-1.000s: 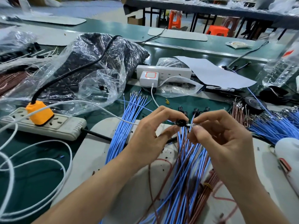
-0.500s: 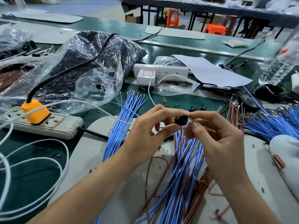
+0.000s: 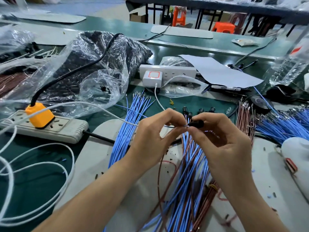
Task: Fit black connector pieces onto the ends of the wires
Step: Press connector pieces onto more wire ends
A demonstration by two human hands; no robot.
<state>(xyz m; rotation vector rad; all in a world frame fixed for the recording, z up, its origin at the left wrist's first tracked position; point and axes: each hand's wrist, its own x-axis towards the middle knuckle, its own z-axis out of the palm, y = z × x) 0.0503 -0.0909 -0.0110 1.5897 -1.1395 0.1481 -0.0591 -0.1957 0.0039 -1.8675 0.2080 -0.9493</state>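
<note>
The black connector piece [image 3: 197,123] lies with its long axis left to right, its left end meeting a wire tip [image 3: 185,126]; the right hand [image 3: 224,141] pinches it between thumb and fingers, mid-scene above the mixed wire bundle [image 3: 189,164]; the left hand [image 3: 153,138] pinches the wire tip; spare connectors [image 3: 189,112] stand just beyond; loose blue wires [image 3: 123,131] lie left, a grey power strip [image 3: 66,129] farther left.

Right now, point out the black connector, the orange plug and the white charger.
black connector [image 3: 197,123]: head view, middle of its black body.
orange plug [image 3: 40,114]: head view, middle of its orange body.
white charger [image 3: 152,78]: head view, middle of its white casing.
</note>
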